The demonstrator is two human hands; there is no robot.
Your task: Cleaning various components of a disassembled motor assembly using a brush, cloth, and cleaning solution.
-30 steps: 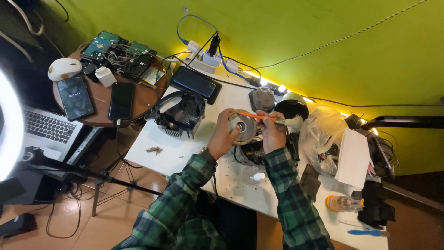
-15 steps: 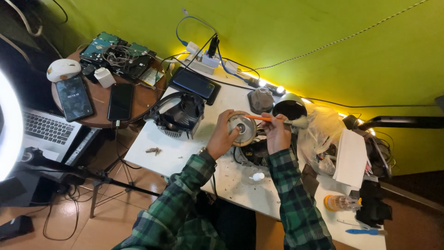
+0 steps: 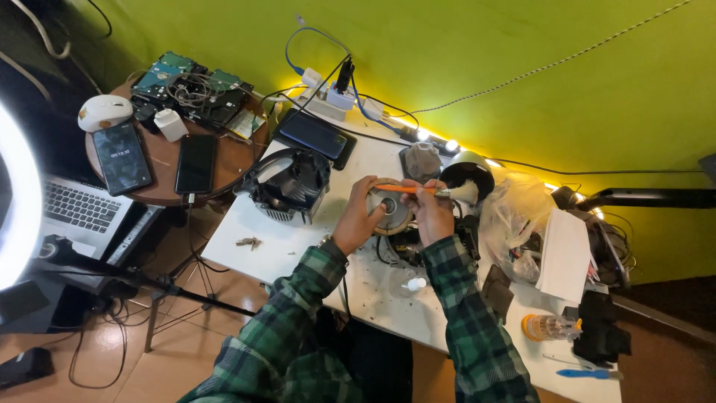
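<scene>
Head view: the right hand (image 3: 432, 213) pinches an orange-handled brush (image 3: 425, 191), its pale bristles pointing toward the tabletop's far edge, while the left hand (image 3: 358, 220) wraps its fingers around a round grey motor part (image 3: 391, 213) raised above the white tabletop (image 3: 261, 231) near its middle. A black fan housing (image 3: 287, 186) sits left of the hands, toward the left edge, and a crumpled plastic bag (image 3: 514, 213) lies to their right.

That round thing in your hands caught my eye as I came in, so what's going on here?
A person in a green plaid shirt sits at a cluttered white table. The left hand grips a round, disc-shaped part, while the right hand holds an orange-handled brush across it. A dark, opened housing sits just beside the left hand.
</scene>
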